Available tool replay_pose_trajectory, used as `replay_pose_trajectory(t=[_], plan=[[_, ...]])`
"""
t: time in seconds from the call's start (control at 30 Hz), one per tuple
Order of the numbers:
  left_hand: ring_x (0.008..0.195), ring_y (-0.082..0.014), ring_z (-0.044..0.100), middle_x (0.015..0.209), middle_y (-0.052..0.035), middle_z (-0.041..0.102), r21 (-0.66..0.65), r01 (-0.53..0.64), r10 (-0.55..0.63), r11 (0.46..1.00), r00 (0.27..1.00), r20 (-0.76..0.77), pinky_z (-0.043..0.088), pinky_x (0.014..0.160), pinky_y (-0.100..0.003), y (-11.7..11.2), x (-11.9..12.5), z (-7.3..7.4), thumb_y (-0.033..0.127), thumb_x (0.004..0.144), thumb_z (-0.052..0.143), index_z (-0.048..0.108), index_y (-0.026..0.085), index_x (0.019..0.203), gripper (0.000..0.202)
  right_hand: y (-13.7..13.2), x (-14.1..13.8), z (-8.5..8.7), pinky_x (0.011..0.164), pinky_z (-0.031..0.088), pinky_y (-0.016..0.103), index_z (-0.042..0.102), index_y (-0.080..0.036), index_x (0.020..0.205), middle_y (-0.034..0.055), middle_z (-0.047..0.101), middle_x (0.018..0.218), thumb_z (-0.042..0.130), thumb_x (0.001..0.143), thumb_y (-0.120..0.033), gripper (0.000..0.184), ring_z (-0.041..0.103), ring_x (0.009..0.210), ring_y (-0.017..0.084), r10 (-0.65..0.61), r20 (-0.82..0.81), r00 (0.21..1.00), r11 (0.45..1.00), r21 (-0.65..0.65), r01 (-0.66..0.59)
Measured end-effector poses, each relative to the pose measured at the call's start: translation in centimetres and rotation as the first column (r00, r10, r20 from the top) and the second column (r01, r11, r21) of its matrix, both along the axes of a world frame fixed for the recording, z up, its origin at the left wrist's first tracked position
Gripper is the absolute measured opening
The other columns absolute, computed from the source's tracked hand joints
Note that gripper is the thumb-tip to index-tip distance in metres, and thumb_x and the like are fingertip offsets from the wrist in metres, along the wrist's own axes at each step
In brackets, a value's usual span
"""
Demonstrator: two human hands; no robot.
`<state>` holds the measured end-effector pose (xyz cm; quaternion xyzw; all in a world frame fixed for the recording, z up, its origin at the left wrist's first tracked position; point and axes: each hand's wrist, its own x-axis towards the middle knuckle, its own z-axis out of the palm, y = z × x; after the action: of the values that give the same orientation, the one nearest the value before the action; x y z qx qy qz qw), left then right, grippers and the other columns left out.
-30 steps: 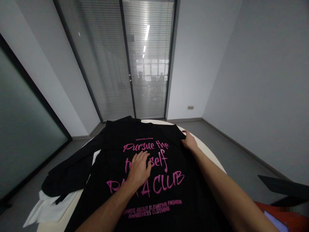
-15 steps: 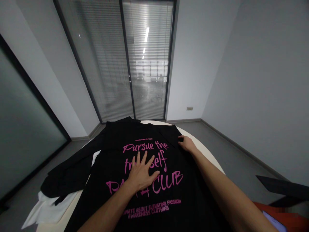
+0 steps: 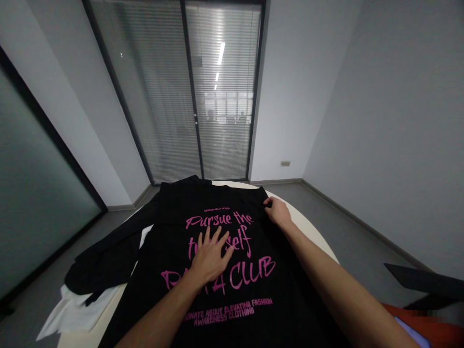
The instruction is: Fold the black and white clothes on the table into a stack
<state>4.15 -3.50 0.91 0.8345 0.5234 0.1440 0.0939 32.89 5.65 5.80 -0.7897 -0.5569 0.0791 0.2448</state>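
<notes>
From where I stand, the black shirt point(image 3: 250, 295) lies spread print-up on the table's middle, neck toward twelve. The left hand point(image 3: 210, 256) rests palm down on the lettering, fingers fanned wide. The right hand point(image 3: 278, 211) is at two o'clock on the shirt's edge, fingertips drawn in; I can't tell whether cloth is caught between them. To do this well, I'd let the flat palm anchor the print lightly and ease the edge outward, without dragging the lettering askew.

Round about, a glass partition point(image 3: 224, 140) with blinds fills twelve, and the pale table point(image 3: 308, 228) shows bare at two. A dark garment point(image 3: 105, 256) crowds the shirt at nine, the likeliest snag, since black against black hides the boundary. White cloth point(image 3: 83, 309) hangs past the rim at eight, and a small wall plate point(image 3: 285, 164) sits at one
</notes>
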Motion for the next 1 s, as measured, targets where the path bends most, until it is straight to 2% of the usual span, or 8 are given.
replay_pose_trajectory(t=[0.13,0.3,0.43,0.63,0.7,0.77,0.87,1.0], plan=[[0.152,-0.0384,0.021,0.162,-0.0023,0.035,0.027,-0.008,0.008,1.0,1.0,-0.003,0.017,0.121,-0.064,0.1,-0.1,-0.4,0.059,0.1,0.031,0.046,0.033,0.15,0.058,-0.6,-3.9,0.7,0.097,0.047,0.032,0.066,-0.022,0.123,0.0085,0.07,0.123,0.063,0.082,-0.015,0.042,0.064,0.115,0.025,0.272,0.009,0.962,0.962,0.026,-0.272],[0.151,-0.0381,0.023,0.161,-0.0023,0.037,0.052,-0.008,0.008,0.999,1.0,-0.006,0.017,0.121,-0.064,0.2,-0.1,-0.6,0.057,0.1,0.034,0.048,0.033,0.149,0.056,-2.1,-6.8,-0.6,0.103,0.045,0.034,0.052,-0.019,0.142,0.0117,0.064,0.134,0.069,0.081,-0.016,0.063,0.061,0.122,0.026,0.594,0.044,0.804,0.802,-0.113,-0.586],[0.151,-0.0373,0.024,0.161,-0.0027,0.037,0.066,0.0,0.0,0.998,1.0,-0.003,0.017,0.122,-0.062,0.1,-0.1,-0.6,0.057,0.1,0.033,0.048,0.032,0.149,0.057,-3.2,-7.5,-1.2,0.098,0.047,0.034,0.052,-0.018,0.142,0.0161,0.061,0.134,0.066,0.084,-0.02,0.059,0.063,0.118,0.028,0.555,0.154,0.817,0.831,-0.144,-0.537],[0.151,-0.0375,0.024,0.161,-0.0028,0.037,0.057,-0.006,0.007,0.998,1.0,-0.007,0.017,0.122,-0.062,0.2,-0.1,-0.6,0.055,0.1,0.035,0.048,0.031,0.149,0.056,-3.4,-8.0,0.2,0.088,0.049,0.036,0.047,-0.02,0.139,0.0148,0.07,0.116,0.06,0.09,-0.021,0.051,0.068,0.105,0.028,0.399,0.133,0.907,0.915,-0.12,-0.385],[0.151,-0.0362,0.024,0.161,-0.0033,0.038,0.045,-0.014,0.014,0.999,1.0,-0.004,0.018,0.123,-0.06,0.2,-0.1,-0.5,0.051,0.1,0.035,0.048,0.028,0.148,0.055,-3.3,-8.2,0.5,0.09,0.048,0.035,0.047,-0.02,0.138,0.0125,0.07,0.114,0.06,0.092,-0.022,0.047,0.067,0.104,0.025,0.471,0.054,0.881,0.882,-0.008,-0.471],[0.151,-0.0348,0.024,0.161,-0.0044,0.038,0.038,-0.023,0.023,0.999,1.0,0.003,0.019,0.123,-0.059,0.2,-0.1,-0.4,0.046,0.101,0.034,0.047,0.024,0.149,0.055,-3.1,-8.3,0.4,0.091,0.05,0.033,0.044,-0.021,0.139,0.0083,0.071,0.11,0.059,0.094,-0.022,0.048,0.067,0.1,0.02,0.618,-0.092,0.781,0.786,0.07,-0.614],[0.151,-0.0344,0.026,0.16,-0.0056,0.038,0.043,-0.026,0.026,0.999,1.0,0.004,0.02,0.123,-0.058,0.2,-0.1,-0.4,0.043,0.1,0.036,0.046,0.021,0.15,0.055,-3.1,-8.0,-0.3,0.075,0.056,0.028,0.043,-0.022,0.139,0.0059,0.07,0.111,0.06,0.093,-0.023,0.05,0.067,0.086,0.015,0.716,-0.354,0.602,0.642,-0.005,-0.766],[0.151,-0.0351,0.025,0.16,-0.0056,0.039,0.056,-0.027,0.027,0.998,1.0,0.001,0.02,0.124,-0.057,0.2,-0.1,-0.6,0.041,0.098,0.041,0.046,0.019,0.149,0.056,-3.6,-7.1,-0.2,0.052,0.051,0.021,0.056,-0.017,0.118,0.0041,0.069,0.094,0.066,0.089,-0.039,0.038,0.062,0.065,0.011,0.585,-0.47,0.66,0.648,-0.219,-0.73]])
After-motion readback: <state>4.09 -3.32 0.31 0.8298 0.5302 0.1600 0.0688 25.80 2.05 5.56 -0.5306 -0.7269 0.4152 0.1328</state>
